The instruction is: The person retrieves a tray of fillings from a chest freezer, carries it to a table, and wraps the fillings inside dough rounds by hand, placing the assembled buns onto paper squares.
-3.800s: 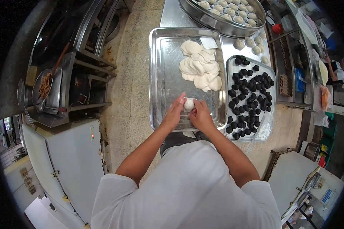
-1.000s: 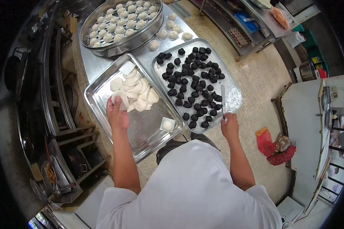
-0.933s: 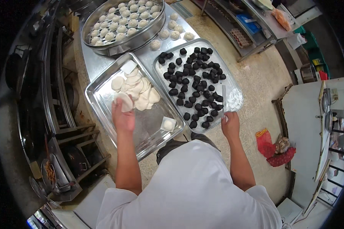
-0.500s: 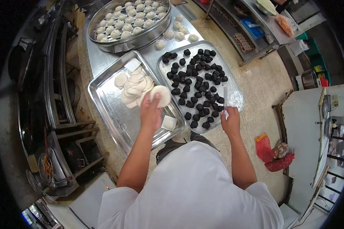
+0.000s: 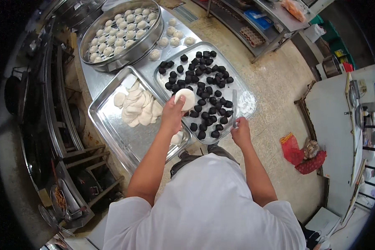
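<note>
My left hand [image 5: 173, 113] pinches a round white dough wrapper [image 5: 185, 99], thumb on top, over the edge between two metal trays. Below and left of it, a heap of dough wrappers [image 5: 139, 106] lies in the left tray [image 5: 108, 139]. Many black filling balls [image 5: 212, 100] are spread over the right tray [image 5: 246, 98]. At that tray's right edge my right hand [image 5: 241, 132] is closed on a flat, thin metal spatula [image 5: 234, 104], its blade pointing away from me. A white square paper [image 5: 177, 138] shows partly behind my left wrist.
Pleated buns fill a large round steamer [image 5: 148, 41] at the far left. Several more buns [image 5: 175, 41] sit beside it on the metal table [image 5: 87, 85]. Shelving [image 5: 266, 39] stands far right; a red mesh bag [image 5: 291, 150] lies on the floor.
My left hand has moved with the wrapper away from the heap, rightward to the right tray's edge. My right hand still grips the spatula. The whole view has shifted slightly.
</note>
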Tool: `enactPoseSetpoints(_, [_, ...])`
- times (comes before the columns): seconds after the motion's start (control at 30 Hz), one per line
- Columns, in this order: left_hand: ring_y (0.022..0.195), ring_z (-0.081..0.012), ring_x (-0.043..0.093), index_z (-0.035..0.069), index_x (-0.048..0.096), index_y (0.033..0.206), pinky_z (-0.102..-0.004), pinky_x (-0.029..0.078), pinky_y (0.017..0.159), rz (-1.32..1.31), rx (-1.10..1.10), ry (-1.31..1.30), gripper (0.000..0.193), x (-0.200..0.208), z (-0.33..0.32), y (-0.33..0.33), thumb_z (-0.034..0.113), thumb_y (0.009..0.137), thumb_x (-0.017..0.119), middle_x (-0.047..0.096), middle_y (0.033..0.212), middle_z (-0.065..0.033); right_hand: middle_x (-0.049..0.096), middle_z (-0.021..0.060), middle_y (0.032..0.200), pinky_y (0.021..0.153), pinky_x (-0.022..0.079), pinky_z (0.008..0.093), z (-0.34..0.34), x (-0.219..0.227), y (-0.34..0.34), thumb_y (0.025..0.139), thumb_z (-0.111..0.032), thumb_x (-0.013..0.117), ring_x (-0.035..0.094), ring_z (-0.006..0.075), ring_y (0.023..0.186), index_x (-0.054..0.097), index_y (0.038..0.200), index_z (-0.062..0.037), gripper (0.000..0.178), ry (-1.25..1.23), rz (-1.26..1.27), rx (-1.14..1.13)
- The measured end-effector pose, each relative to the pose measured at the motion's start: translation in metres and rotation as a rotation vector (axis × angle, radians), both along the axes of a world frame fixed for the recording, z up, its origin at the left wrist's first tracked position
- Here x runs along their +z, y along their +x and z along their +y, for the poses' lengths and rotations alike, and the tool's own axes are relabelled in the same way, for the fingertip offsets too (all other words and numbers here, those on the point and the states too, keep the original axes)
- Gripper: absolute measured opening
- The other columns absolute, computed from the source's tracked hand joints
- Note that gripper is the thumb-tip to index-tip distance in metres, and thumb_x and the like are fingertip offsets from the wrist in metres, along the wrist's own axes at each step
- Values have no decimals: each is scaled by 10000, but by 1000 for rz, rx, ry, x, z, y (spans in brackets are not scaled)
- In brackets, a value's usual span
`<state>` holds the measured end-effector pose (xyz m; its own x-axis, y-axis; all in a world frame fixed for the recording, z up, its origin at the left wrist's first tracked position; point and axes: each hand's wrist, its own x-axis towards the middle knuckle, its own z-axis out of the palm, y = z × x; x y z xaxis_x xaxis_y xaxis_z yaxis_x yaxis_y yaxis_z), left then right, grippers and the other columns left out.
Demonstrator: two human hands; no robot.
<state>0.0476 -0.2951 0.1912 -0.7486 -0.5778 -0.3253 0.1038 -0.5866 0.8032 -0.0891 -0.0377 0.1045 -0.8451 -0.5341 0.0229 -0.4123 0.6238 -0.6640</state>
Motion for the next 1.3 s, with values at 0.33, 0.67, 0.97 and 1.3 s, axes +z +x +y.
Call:
enactPoseSetpoints(0.33, [1122, -228, 593, -3, 569, 1236, -312, 431, 970, -298, 89, -680, 371, -18, -11, -13, 231, 949, 541, 638, 1184, -150, 596, 205, 898, 716, 467, 450, 10, 83, -8, 764, 26, 539, 602, 377, 834, 533, 1051, -36, 293, 16, -82, -35])
enactPoseSetpoints(0.67, [1151, -368, 552, -39, 580, 1172, -390, 459, 968, -168, 48, -1317, 328, -41, -3, -70, -3, 847, 557, 560, 1258, -226, 603, 197, 952, 719, 506, 500, -31, 103, 16, 788, -92, 575, 623, 405, 817, 575, 1039, -50, 255, 315, 159, 186])
enactPoseSetpoints(0.97, [1132, -381, 550, -51, 541, 1198, -398, 456, 976, -151, -68, -1572, 374, -76, -3, -82, -5, 829, 504, 548, 1264, -221, 596, 193, 914, 674, 508, 494, -45, 100, 20, 795, -72, 554, 627, 398, 793, 574, 1044, -40, 252, 366, 185, 191])
enactPoseSetpoints(1.3, [1074, -263, 609, 2, 556, 1175, -368, 469, 953, -113, -54, -14, 259, -49, -8, -72, 92, 962, 441, 617, 1169, -132, 576, 148, 897, 641, 501, 455, -42, 124, 18, 806, -71, 584, 611, 354, 768, 589, 1052, -65, 246, 137, 261, 207])
